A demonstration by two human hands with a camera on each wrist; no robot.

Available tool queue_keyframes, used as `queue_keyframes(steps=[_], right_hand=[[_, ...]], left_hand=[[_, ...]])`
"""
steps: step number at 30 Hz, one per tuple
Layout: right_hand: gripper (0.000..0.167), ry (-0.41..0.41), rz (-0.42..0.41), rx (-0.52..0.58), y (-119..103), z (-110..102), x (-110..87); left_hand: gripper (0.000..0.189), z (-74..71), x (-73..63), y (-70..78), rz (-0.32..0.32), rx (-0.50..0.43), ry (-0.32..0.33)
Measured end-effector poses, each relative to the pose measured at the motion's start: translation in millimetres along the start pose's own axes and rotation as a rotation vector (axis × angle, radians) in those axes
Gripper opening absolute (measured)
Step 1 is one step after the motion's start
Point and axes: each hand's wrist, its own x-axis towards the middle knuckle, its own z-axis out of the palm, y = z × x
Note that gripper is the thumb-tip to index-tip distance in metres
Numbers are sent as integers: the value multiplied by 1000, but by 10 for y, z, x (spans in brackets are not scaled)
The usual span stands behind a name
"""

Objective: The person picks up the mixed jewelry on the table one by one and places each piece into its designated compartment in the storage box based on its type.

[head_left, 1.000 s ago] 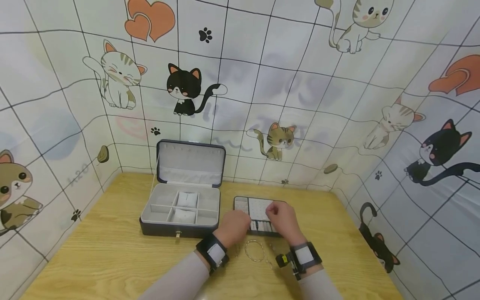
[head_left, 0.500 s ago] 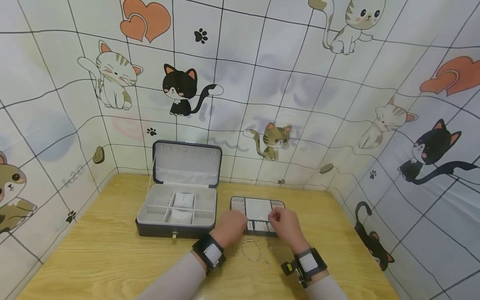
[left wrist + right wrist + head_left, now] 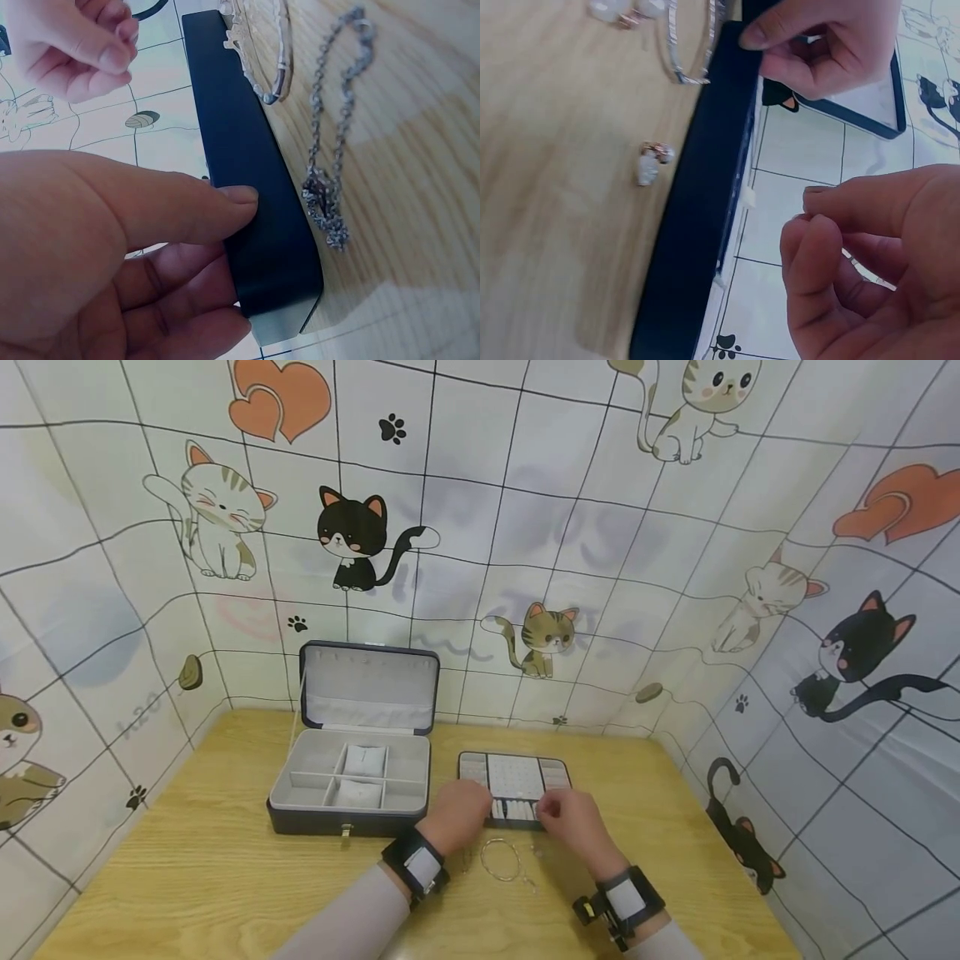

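My left hand [image 3: 459, 817] grips the near left edge of a shallow jewelry tray [image 3: 514, 774]. In the left wrist view its thumb presses the tray's dark outer side [image 3: 281, 262], with the fingers curled behind. My right hand [image 3: 576, 827] is over the tray's front right part, beside the white ring rolls [image 3: 517, 811]. Thumb and forefinger tips meet in the right wrist view, a tiny pale glint [image 3: 801, 217] between them; I cannot tell what it is. Before the tray lie a bracelet [image 3: 500, 860], a silver chain [image 3: 315, 135] and an earring [image 3: 651, 163].
An open dark jewelry box [image 3: 345, 821] with pale compartments and two white cushions stands left of the tray, lid raised. Another small piece of jewelry [image 3: 529, 884] lies near the bracelet on the wooden table [image 3: 187, 877]. A cat-print cloth [image 3: 450, 527] encloses the back and sides.
My right hand has moved down and toward me, from over the tray's middle panel to the ring rolls at the front right. My left hand keeps its grip on the tray. The head view shifts slightly.
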Motion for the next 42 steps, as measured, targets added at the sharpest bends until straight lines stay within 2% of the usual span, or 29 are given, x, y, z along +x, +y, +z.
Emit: queue_keyframes(steps=[7,11,17,23,28,35,37,42], right_hand=[[10,-69,7,36,34,40,-116],[11,-90,15,30,72,74,-168],[14,-121,25,18,122,148,-209],[14,-150,34,-16,126,196,-207],[14,-145,5,-44,119,213,-193],[15,-179,36,-62,136,223,-145],[16,-195,25,-60,146,221,-136],[19,-219,-64,-48,174,217,-129]], left_hand=[[11,-19,3,-9,-12,-9,-13],[10,-14,7,-2,-12,-6,-27],[8,5,7,4,-3,7,-15],[7,29,2,2,8,17,-1],[7,28,0,-6,16,20,9],[6,16,22,-1,6,22,-11],[6,7,24,2,4,29,-16],[5,-3,26,4,4,40,-28]])
